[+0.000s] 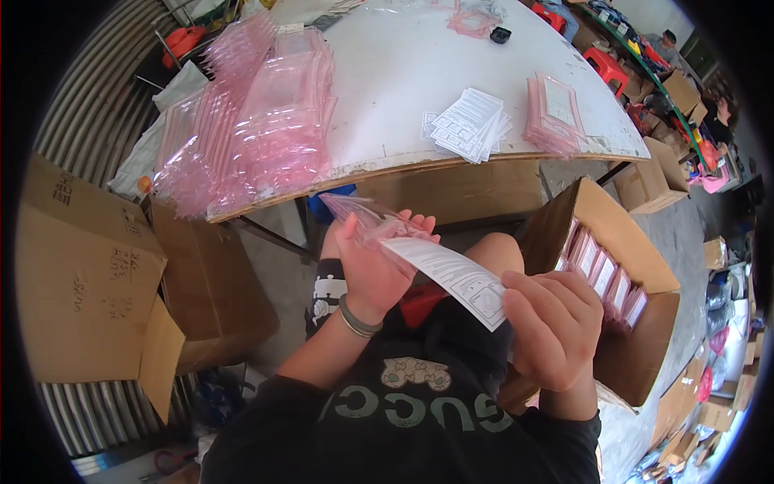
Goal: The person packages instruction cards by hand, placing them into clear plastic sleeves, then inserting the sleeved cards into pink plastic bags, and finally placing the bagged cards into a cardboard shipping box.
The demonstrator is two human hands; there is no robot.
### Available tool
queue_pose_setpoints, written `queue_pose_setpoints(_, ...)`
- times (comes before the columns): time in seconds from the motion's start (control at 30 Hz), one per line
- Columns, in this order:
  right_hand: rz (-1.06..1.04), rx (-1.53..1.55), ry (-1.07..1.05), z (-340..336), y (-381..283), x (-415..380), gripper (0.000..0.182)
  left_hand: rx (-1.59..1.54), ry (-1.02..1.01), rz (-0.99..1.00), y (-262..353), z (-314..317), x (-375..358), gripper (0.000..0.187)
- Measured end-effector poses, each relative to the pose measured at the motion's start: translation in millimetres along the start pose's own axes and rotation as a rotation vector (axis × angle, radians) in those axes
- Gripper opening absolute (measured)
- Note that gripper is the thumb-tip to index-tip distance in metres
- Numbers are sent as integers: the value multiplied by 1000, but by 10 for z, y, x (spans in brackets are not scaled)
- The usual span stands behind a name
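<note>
My left hand (375, 258) is wrapped round a pink clear plastic pouch (359, 216), its mouth facing right. Between the thumb and fingers of my right hand (552, 323) is a white printed card (455, 282), pinched by its lower right end. The card's far end overlaps the pouch's opening. Ahead on the table lies a loose stack of the same printed cards (470, 121). To its right sits a small pile of pink pouches (555, 113) with a card showing in the top one.
Tall heaps of pink pouches (282, 113) cover the table's left side. An open carton (637, 339) of filled pouches stands at my right. Large cardboard boxes (89, 274) are at my left. A person (663, 48) sits in the far right background.
</note>
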State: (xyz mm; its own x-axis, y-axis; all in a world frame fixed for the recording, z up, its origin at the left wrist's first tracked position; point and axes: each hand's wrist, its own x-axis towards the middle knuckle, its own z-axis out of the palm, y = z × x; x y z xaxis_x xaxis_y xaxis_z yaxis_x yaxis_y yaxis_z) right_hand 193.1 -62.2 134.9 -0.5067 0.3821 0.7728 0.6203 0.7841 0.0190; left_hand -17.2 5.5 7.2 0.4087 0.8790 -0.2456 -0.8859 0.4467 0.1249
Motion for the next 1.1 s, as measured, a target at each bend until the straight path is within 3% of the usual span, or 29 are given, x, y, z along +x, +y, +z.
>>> queue_pose_setpoints(0.23, -11, 20, -94, 297, -57, -46, 31, 114, -30, 2, -122, 87, -31, 81)
queue_pose_setpoints(0.37, 61, -58, -207, 628, 17, -74, 33, 444, -21, 206, -276, 234, -116, 82)
queue_pose_setpoints(0.5, 47, -216, -349, 592, -52, -3, 35, 387, -132, 143, -360, -40, -129, 84)
queue_pose_setpoints(0.67, -15, -202, -364, 751, -47, -137, 26, 283, -308, 39, -350, 23, -156, 84)
queue_pose_setpoints(0.8, -114, -106, -159, 804, -3, -247, 24, 265, -401, 4, -256, 70, -174, 90)
queue_pose_setpoints(0.97, -97, -142, -149, 703, -24, -301, 20, 238, -410, 69, -261, 265, -178, 93)
queue_pose_setpoints(1.03, -58, -178, -170, 661, -48, -281, 20, 262, -401, 5, -274, 255, -180, 93)
queue_pose_setpoints(1.1, -40, -200, -183, 661, -56, -262, 21, 276, -392, 88, -325, 325, -185, 93)
